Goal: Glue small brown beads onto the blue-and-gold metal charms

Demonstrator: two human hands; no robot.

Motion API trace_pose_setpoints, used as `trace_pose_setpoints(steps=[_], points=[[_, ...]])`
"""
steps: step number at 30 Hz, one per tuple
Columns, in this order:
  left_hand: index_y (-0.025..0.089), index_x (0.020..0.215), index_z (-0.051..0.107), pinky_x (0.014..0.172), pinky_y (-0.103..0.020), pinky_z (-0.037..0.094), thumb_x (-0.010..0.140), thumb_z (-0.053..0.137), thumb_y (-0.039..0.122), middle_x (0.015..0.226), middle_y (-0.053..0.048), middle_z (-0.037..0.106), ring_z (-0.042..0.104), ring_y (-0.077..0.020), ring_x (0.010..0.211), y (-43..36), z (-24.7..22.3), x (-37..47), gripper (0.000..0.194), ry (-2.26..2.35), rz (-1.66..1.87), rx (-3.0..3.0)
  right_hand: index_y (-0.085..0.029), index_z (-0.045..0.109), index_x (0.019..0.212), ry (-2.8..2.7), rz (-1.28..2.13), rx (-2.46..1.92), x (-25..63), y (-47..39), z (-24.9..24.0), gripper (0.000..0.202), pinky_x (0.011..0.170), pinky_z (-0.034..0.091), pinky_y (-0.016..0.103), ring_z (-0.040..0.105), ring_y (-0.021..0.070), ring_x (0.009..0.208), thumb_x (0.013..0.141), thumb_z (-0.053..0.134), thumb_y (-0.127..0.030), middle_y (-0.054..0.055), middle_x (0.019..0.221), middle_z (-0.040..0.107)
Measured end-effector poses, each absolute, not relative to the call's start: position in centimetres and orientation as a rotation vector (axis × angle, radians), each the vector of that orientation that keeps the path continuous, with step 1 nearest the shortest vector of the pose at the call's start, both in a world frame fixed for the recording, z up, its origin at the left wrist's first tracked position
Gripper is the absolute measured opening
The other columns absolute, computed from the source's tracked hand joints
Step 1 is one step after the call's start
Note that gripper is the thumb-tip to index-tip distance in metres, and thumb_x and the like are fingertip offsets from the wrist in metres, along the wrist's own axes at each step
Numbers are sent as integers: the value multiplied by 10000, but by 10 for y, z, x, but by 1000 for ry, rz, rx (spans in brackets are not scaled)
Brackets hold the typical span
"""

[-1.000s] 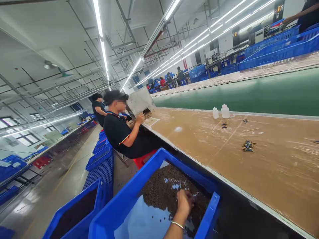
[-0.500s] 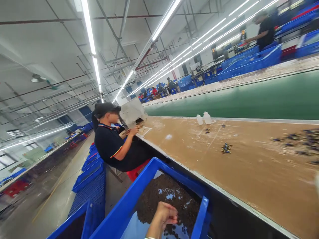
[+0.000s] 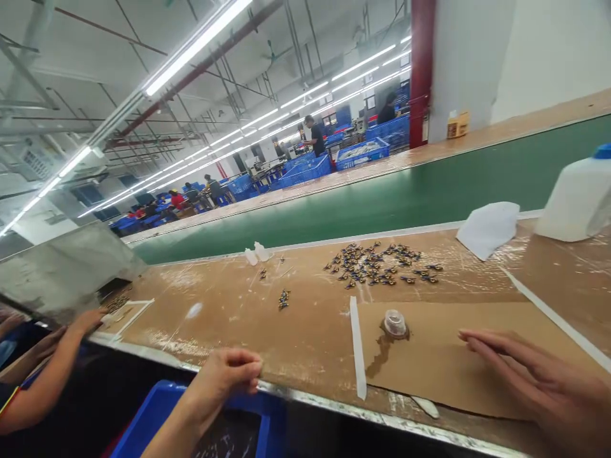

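Note:
My left hand (image 3: pixel 224 378) is over the near table edge, above a blue bin (image 3: pixel 160 397) of small dark pieces. Its fingers are pinched together; whatever is between them is too small or hidden to make out. My right hand (image 3: pixel 529 372) reaches over a brown cardboard sheet (image 3: pixel 429 366), fingers stretched out, with nothing visible in them. To the left of its fingertips, a small clear cup (image 3: pixel 394 322) sits in a wet stain on the cardboard. Behind the cardboard lies a spread of small dark-and-gold parts (image 3: pixel 363 264), with a smaller cluster (image 3: pixel 284 299) to the left.
Two small white bottles (image 3: pixel 258 252) stand near the table's back edge. A white sheet (image 3: pixel 489 229) and a white jug (image 3: pixel 575 200) with a blue cap are at the right. A co-worker's arm (image 3: pixel 62 356) works at the left, beside a grey box (image 3: pixel 62 273). A green conveyor belt (image 3: pixel 334 219) runs behind.
My view has swung right, bringing the cardboard, clear cup and my right hand into sight. My left hand has risen out of the blue bin to the table edge.

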State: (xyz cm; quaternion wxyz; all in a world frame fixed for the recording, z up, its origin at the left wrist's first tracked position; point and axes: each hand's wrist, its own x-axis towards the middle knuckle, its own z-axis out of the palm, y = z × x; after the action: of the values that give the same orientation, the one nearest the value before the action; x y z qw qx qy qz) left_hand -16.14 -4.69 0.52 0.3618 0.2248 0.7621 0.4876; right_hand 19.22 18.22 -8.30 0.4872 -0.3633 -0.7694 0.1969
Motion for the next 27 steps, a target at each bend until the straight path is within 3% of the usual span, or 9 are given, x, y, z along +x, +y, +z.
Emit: trace_pose_setpoints(steps=[3,12,16,22,27], points=[[121,621,685,588,-296,475,451,777,390,533,-23,600,549,-122,501,16,2,-145,332,1928,1137,738,-282,670,983,-1995,426,-788,193,183,-78,188,802,559,226,688,187,844,829,567,-312,31,988,700],[187,501,673,518,-256,356,526,618,201,447,14,563,486,-130,466,92,-29,-129,61,2150,803,1205,-273,664,955,-1942,447,-767,188,180,-69,177,707,566,209,684,155,805,839,549,-341,1,919,702],[225,559,710,600,-255,382,511,619,148,595,3,654,565,-168,613,94,-27,-133,128,2234,678,1366,-267,664,979,-1939,500,-798,189,178,-72,195,733,555,226,673,163,846,848,535,-334,9,949,692],[204,692,731,628,-249,415,532,591,161,695,2,693,605,-171,675,88,-20,-144,217,2227,526,1401,-273,626,1014,-1949,530,-792,190,178,-77,183,740,534,237,653,158,861,860,529,-293,7,984,670],[187,669,716,641,-252,418,593,549,191,676,-5,705,615,-170,671,83,-18,-153,184,2234,478,1417,-294,598,1038,-1970,502,-781,190,179,-79,186,772,521,216,646,137,877,861,543,-277,-15,990,660]])
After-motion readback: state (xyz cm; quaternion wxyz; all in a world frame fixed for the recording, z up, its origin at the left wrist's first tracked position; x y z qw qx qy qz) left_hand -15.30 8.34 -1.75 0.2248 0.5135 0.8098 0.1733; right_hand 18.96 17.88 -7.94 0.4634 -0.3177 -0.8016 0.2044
